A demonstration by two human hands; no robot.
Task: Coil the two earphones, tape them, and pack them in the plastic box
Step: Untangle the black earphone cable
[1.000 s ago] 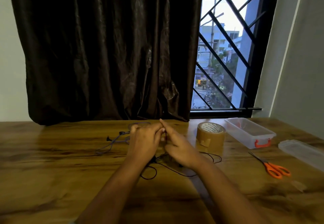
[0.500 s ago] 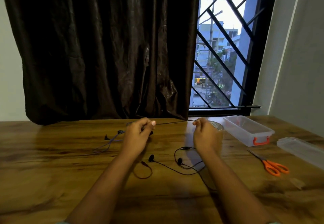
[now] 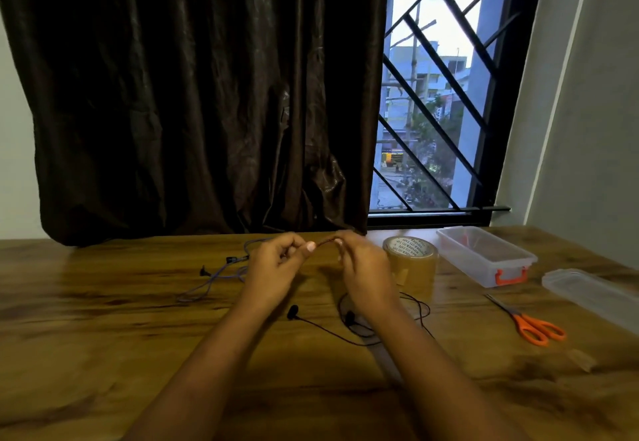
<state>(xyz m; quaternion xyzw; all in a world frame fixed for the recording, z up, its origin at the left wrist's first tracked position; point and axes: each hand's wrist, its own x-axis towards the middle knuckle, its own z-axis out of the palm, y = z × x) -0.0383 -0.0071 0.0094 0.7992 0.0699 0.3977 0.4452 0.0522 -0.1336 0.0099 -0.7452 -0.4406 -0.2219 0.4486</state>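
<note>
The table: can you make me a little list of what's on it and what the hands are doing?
left hand: pinching the black earphone cable
right hand: pinching the same cable
black earphone: buds on the table, not coiled
purple earphone: loose, left of the hands
brown tape roll: right of the hands
plastic box: open, orange latch
box lid: beside the box
orange scissors: closed, flat

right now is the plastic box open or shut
Open. The plastic box has no cover on it, so its inside shows, and its clear lid lies apart on the table to its right.
</note>
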